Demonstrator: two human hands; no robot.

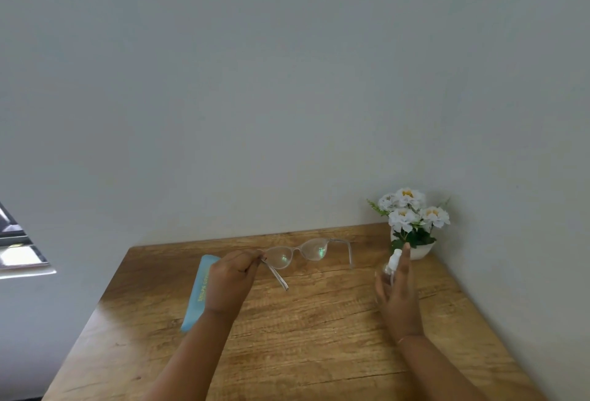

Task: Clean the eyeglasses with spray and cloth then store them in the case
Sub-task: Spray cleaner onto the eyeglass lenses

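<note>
So the left hand [230, 276] had the eyeglasses [306, 254] held up off the wooden tabletop [319, 337], its grip pinched together on the frame right at the left hinge corner, thumb and fingertips closed around it. The glasses were clear-framed with both arms unfolded, lenses facing away toward the wall and catching a bit of greenish glare, and they hung in the air over the far middle part of the tabletop. The right hand [397, 292] was off to the side, well apart from the glasses, wrapped around a small white spray bottle [392, 262]; the grip was clamped on the bottle with the forefinger stretched up past the nozzle top, though most of the bottle was hidden behind the palm. A light blue case [196, 295] with some gold lettering lay flat on the tabletop, partly covered by the left hand and wrist. In the far right corner sat a white pot of white flowers [412, 218], just behind the spray bottle. Couldn't spot a cloth from this angle.
</note>
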